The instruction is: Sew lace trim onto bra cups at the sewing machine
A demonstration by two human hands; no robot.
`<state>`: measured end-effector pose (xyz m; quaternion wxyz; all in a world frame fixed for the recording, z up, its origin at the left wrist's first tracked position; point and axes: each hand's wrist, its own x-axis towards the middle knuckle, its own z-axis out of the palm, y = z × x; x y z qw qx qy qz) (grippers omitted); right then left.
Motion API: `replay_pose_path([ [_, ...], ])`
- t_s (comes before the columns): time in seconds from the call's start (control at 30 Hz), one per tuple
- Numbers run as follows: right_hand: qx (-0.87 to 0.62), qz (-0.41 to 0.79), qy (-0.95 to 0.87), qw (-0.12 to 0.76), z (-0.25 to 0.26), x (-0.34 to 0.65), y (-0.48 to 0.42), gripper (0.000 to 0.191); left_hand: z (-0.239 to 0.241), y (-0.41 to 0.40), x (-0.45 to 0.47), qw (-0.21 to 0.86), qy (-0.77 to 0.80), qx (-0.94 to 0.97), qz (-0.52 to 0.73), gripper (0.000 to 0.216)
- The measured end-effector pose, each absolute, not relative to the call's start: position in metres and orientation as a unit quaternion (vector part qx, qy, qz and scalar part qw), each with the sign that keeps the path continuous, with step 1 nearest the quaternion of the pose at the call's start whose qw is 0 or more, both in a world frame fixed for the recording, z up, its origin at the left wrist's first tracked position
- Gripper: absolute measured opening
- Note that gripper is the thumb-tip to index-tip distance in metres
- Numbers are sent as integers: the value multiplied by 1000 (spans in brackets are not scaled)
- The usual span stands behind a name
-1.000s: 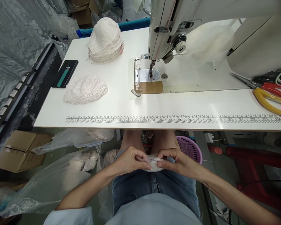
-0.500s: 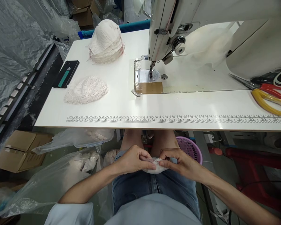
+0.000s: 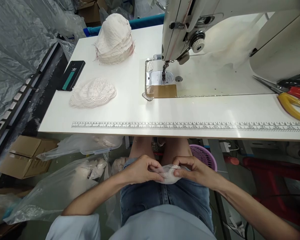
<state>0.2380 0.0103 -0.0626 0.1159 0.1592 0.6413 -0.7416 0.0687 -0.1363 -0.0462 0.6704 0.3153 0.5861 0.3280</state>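
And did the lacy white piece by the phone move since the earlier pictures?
No. The lacy white piece lies in the same spot above the ruler markings on the table; the whole view shifted slightly.

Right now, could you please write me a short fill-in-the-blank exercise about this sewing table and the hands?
The fabric held by the left hand and right hand is coloured ____.
The basket is coloured ____.
On the table, the yellow-handled scissors lie toward the ____ end.
Missing words: white; purple; right.
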Motion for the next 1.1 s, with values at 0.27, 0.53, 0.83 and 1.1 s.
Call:
replay_pose_path([
  [0.27, 168, -752, 621, 142, -65, 232, 6, 27, -46, -135, 70, 676, 588, 297, 331, 22],
  [0.53, 144, -712, 678, 110, -57, 228, 8, 28, -46, -138, 70, 641, 621, 316, 323, 21],
  [0.83, 147, -721, 667, 118, -59, 228, 6, 23, -43, -134, 67, 667, 581, 319, 340, 22],
  [1.1, 167, -706, 677, 124, -58, 230, 5, 24, -47, -130, 76, 634, 618, 306, 350, 21],
])
